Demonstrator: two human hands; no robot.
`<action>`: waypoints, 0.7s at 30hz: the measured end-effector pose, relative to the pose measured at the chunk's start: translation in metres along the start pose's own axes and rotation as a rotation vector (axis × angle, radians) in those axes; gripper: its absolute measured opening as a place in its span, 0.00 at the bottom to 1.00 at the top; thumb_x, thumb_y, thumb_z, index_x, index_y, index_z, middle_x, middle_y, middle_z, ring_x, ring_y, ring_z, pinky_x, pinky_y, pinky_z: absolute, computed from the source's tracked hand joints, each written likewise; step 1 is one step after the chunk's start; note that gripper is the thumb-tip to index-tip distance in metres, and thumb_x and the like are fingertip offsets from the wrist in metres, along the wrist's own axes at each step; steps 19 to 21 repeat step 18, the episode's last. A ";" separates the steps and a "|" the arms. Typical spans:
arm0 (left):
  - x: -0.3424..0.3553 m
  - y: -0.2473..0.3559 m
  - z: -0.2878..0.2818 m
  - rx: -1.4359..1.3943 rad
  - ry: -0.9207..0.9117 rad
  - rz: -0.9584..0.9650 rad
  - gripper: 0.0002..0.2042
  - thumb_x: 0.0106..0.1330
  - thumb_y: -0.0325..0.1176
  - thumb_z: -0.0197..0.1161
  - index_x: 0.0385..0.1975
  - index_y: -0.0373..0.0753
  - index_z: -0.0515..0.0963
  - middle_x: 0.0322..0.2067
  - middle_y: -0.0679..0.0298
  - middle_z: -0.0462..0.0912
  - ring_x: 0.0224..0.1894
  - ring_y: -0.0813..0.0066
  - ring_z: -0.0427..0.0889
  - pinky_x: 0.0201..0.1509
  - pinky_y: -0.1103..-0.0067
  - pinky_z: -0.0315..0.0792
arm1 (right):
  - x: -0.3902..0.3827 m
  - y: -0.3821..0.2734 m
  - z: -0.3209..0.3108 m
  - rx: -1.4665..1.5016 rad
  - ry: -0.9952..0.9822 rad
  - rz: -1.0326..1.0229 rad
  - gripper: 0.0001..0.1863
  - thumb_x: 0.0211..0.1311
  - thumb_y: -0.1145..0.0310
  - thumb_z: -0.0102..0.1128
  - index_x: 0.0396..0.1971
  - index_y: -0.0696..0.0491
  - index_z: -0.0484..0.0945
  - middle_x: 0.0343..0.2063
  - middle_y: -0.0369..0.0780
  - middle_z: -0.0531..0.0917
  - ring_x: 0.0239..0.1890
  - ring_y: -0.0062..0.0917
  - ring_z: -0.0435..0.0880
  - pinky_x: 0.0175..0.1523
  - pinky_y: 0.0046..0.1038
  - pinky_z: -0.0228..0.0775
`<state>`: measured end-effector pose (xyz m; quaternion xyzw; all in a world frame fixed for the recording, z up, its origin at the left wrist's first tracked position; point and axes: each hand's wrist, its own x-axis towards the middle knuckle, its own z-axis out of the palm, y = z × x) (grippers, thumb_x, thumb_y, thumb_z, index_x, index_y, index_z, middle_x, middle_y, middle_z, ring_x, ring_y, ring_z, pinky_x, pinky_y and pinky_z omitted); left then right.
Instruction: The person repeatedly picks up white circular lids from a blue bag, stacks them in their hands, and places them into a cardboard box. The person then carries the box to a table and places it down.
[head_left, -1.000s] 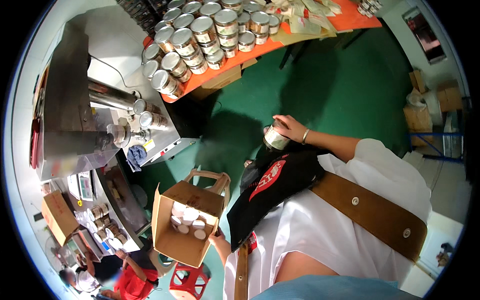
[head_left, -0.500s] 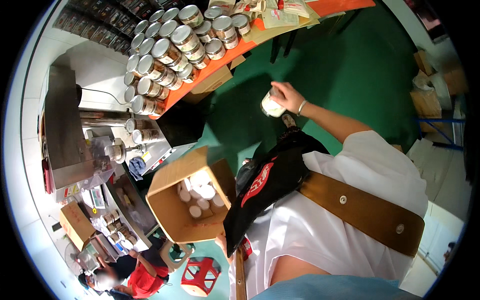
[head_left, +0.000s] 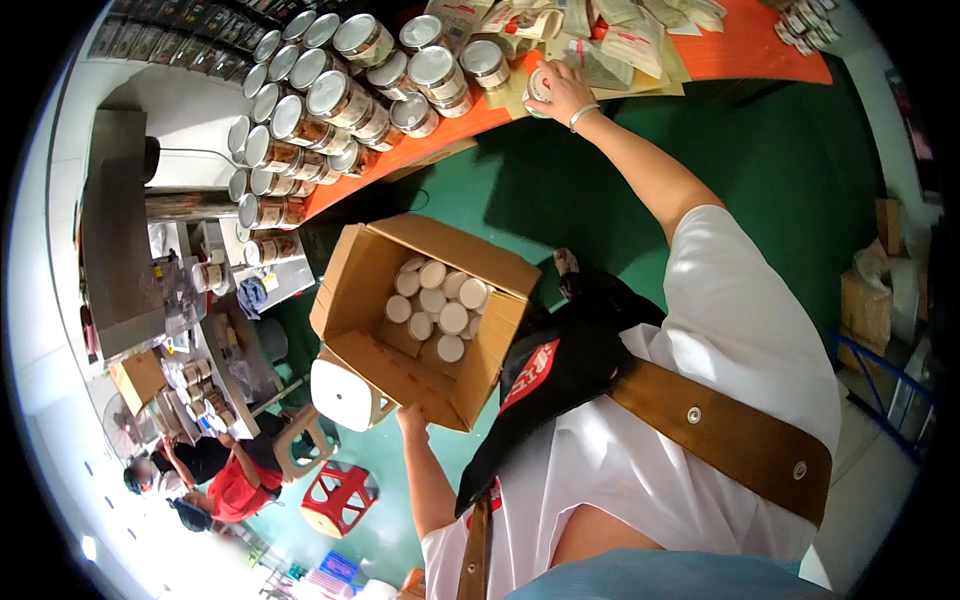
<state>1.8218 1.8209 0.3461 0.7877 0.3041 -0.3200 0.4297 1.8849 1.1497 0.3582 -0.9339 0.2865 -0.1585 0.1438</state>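
Observation:
My right hand (head_left: 568, 92) is stretched out to the far orange table, its fingers wrapped round a jar (head_left: 538, 88) with a pale lid at the table's front edge. Whether the jar's base rests on the table cannot be made out. My left hand (head_left: 411, 420) grips the near lower edge of an open cardboard box (head_left: 385, 370), its fingers partly hidden. Several white round-topped containers or lids (head_left: 432, 302) lie inside. Stacked jars with silver lids (head_left: 340, 98) crowd the table left of my right hand.
Paper packets (head_left: 630, 45) lie on the orange table (head_left: 750, 62). A white stool (head_left: 345, 393) stands beside the box, with a red stool (head_left: 338, 498) nearer. Two people (head_left: 240, 490) sit at the lower left by a bench. A steel machine (head_left: 125, 230) stands at the left.
My right hand has carried the jar from above the floor out to the table edge. The box in my left hand has shifted right and turned, showing more of its inside.

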 end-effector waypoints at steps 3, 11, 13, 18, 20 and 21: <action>-0.018 0.004 0.021 0.004 0.063 -0.003 0.09 0.51 0.29 0.52 0.26 0.29 0.71 0.18 0.65 0.69 0.17 0.80 0.64 0.16 0.80 0.56 | 0.026 -0.005 0.016 -0.011 -0.123 0.029 0.39 0.44 0.48 0.61 0.56 0.47 0.58 0.53 0.44 0.63 0.51 0.42 0.65 0.55 0.36 0.60; -0.035 0.027 0.066 0.051 0.027 0.070 0.10 0.51 0.27 0.51 0.31 0.29 0.72 0.20 0.66 0.71 0.17 0.80 0.65 0.18 0.80 0.58 | 0.038 -0.005 0.036 -0.098 0.067 -0.073 0.39 0.45 0.48 0.60 0.58 0.43 0.57 0.57 0.42 0.58 0.57 0.41 0.58 0.59 0.41 0.53; -0.009 0.014 0.057 0.080 -0.018 0.131 0.09 0.52 0.26 0.51 0.34 0.33 0.71 0.19 0.67 0.70 0.14 0.81 0.65 0.15 0.83 0.57 | 0.013 -0.019 0.010 0.076 0.128 -0.278 0.35 0.49 0.50 0.57 0.57 0.45 0.58 0.56 0.43 0.59 0.57 0.41 0.57 0.59 0.43 0.52; 0.012 0.047 0.106 0.311 -0.237 0.412 0.14 0.53 0.30 0.53 0.40 0.33 0.70 0.25 0.64 0.73 0.21 0.78 0.68 0.23 0.79 0.64 | -0.113 -0.048 -0.023 0.274 -0.386 -0.625 0.15 0.46 0.67 0.56 0.37 0.52 0.70 0.36 0.39 0.74 0.41 0.30 0.72 0.45 0.34 0.65; 0.012 0.047 0.106 0.311 -0.237 0.412 0.14 0.53 0.30 0.53 0.40 0.33 0.70 0.25 0.64 0.73 0.21 0.78 0.68 0.23 0.79 0.64 | -0.113 -0.048 -0.023 0.274 -0.386 -0.625 0.15 0.46 0.67 0.56 0.37 0.52 0.70 0.36 0.39 0.74 0.41 0.30 0.72 0.45 0.34 0.65; 0.012 0.047 0.106 0.311 -0.237 0.412 0.14 0.53 0.30 0.53 0.40 0.33 0.70 0.25 0.64 0.73 0.21 0.78 0.68 0.23 0.79 0.64 | -0.113 -0.048 -0.023 0.274 -0.386 -0.625 0.15 0.46 0.67 0.56 0.37 0.52 0.70 0.36 0.39 0.74 0.41 0.30 0.72 0.45 0.34 0.65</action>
